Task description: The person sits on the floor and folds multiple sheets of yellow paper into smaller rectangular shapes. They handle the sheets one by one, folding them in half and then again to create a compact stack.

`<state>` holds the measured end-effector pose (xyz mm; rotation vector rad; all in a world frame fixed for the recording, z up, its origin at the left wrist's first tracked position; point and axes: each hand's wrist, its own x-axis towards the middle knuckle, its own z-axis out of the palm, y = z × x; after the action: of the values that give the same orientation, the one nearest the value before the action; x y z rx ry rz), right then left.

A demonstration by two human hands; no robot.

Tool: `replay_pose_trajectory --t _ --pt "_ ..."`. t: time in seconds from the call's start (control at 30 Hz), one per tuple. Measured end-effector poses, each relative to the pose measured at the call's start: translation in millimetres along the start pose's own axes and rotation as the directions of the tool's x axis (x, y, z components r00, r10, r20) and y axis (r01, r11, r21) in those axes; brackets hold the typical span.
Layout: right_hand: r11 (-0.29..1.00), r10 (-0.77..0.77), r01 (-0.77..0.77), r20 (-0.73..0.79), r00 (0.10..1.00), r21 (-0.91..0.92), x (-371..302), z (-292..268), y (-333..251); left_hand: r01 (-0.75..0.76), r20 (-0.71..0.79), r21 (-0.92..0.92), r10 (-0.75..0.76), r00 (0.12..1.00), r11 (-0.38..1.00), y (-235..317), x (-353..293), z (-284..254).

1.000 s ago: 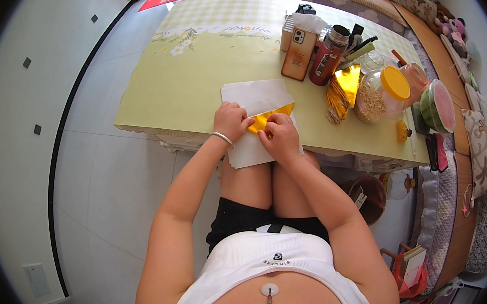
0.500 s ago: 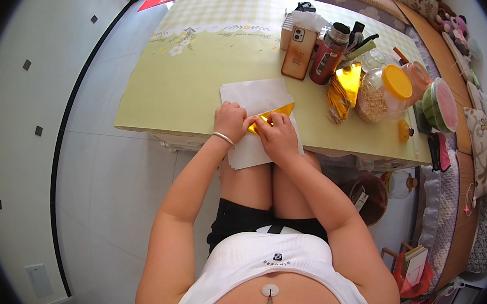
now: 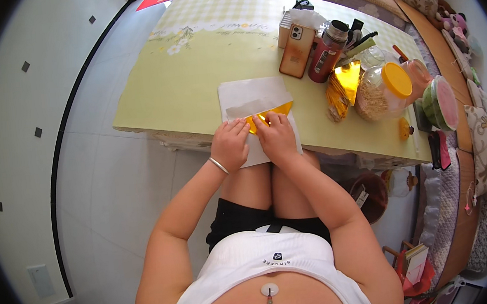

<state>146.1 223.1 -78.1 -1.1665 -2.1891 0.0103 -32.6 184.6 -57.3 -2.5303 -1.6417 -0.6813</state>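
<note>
Shiny gold foil, flat and aslant, pointed rightward, atop white paper.

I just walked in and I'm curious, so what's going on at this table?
A person has both hands at a piece of gold foil, the fingers of the left hand and right hand close together on it. The foil lies over white paper at the near edge of the table. To the right are more gold foil pieces and a yellow-lidded clear jar; a smartphone stands upright behind.
</note>
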Motion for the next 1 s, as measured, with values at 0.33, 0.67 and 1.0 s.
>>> replay_pose_trajectory --t 0.33,0.67,1.0 --pt "0.991 0.073 -0.067 0.055 0.996 -0.112 42.1 -14.4 55.8 0.284 -0.063 0.174 -0.277 0.959 0.943 -13.0 68.8 12.4" --pt "0.923 -0.207 0.369 0.672 0.711 -0.105 72.7 -47.2 38.6 -0.045 -0.053 0.077 0.049 0.997 0.996 -8.0 49.1 23.5" --pt "0.991 -0.136 0.116 0.443 0.886 0.072 -3.4 -47.6 104.5 -0.050 -0.061 0.128 0.058 0.996 0.991 -3.6 -3.7 7.4"
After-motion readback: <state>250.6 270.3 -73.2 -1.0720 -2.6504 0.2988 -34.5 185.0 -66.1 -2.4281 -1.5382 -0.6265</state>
